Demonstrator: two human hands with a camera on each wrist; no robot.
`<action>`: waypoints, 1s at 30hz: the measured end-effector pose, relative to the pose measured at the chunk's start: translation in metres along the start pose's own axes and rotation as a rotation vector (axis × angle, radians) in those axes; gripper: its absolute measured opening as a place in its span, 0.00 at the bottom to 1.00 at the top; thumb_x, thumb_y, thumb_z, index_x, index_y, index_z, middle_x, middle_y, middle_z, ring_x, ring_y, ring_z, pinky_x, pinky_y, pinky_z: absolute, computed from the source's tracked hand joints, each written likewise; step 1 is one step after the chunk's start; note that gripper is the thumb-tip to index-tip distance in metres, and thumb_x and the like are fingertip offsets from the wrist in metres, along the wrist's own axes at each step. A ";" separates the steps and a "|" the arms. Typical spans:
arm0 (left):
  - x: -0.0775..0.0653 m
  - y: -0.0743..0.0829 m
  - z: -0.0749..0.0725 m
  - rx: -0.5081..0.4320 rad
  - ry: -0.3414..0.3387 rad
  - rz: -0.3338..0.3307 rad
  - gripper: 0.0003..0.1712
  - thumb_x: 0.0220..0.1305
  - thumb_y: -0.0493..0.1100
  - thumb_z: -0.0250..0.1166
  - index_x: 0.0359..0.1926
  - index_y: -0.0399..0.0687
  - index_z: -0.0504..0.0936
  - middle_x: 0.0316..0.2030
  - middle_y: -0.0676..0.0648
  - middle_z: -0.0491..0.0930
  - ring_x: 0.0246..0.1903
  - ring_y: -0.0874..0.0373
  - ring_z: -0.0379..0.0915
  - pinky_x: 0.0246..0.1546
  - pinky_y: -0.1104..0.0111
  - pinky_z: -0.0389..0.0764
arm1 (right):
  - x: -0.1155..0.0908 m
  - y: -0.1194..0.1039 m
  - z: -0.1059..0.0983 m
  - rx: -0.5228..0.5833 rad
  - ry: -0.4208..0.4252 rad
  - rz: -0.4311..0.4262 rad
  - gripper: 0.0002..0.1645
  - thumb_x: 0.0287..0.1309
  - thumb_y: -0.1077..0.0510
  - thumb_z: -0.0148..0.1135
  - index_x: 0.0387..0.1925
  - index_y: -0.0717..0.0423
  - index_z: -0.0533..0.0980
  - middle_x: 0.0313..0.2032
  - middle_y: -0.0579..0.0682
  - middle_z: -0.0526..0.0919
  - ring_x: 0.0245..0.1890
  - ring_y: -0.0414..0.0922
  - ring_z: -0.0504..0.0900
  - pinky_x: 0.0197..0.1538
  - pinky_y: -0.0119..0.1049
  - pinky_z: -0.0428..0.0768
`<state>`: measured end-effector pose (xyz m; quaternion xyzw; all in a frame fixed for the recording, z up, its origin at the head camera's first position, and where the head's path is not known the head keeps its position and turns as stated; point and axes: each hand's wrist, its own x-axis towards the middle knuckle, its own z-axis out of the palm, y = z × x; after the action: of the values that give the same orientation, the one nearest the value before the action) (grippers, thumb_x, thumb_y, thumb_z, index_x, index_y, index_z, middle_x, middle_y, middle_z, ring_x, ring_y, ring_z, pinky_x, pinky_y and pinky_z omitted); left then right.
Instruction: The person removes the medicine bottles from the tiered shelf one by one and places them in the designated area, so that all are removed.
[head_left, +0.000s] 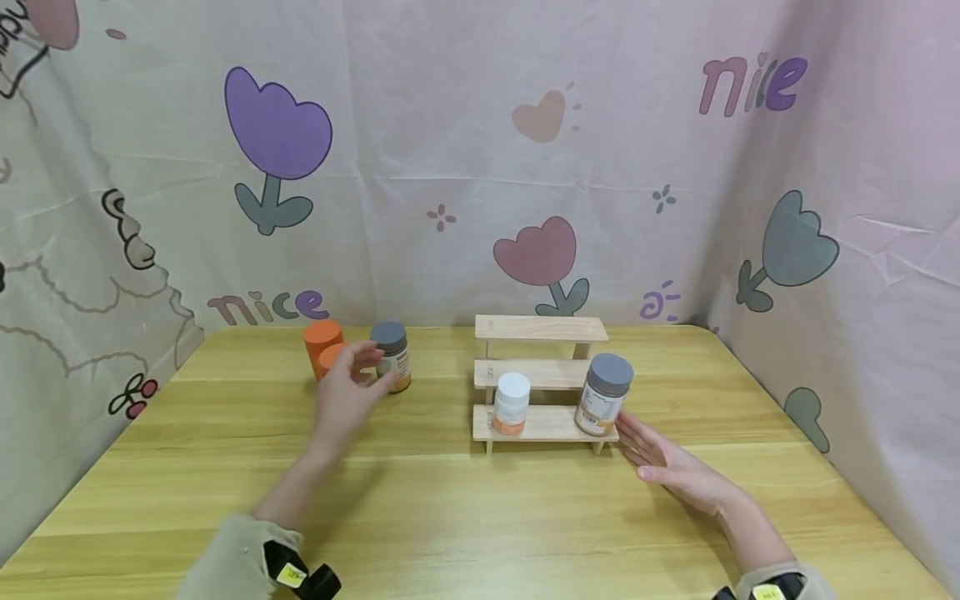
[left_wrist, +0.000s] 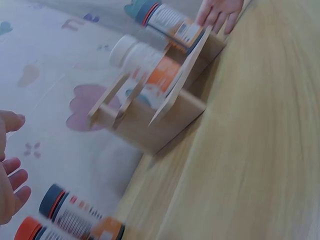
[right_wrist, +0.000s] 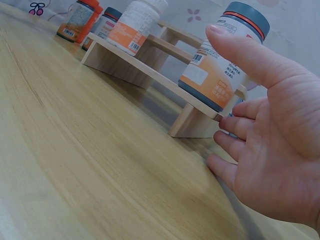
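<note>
My left hand hovers near a grey-capped supplement bottle, thumb and fingers apart; the left wrist view shows the fingers off that bottle. Partly behind this hand stand orange-capped bottles. A three-step wooden display rack bears a small white bottle and a larger grey-capped bottle on its lowest step. Beside the rack's right end, my right hand is held with fingers extended and its thumb raised near the larger bottle; contact with the rack is hard to tell.
The rack's middle step and top step rise behind the two bottles. A printed cloth hangs behind the wooden table and along its sides.
</note>
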<state>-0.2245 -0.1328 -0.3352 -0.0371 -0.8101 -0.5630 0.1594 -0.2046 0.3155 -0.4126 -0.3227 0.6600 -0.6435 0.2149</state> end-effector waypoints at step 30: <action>-0.014 0.008 0.105 -0.111 -0.357 0.040 0.38 0.51 0.46 0.71 0.62 0.41 0.67 0.55 0.43 0.73 0.53 0.47 0.70 0.51 0.53 0.72 | 0.000 0.002 -0.002 0.062 -0.068 -0.076 0.43 0.65 0.69 0.43 0.69 0.65 0.28 0.68 0.62 0.26 0.68 0.34 0.46 0.65 0.27 0.51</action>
<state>-0.2322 -0.0307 -0.3652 -0.1611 -0.7924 -0.5879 0.0222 -0.2061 0.3172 -0.4149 -0.3625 0.6193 -0.6600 0.2224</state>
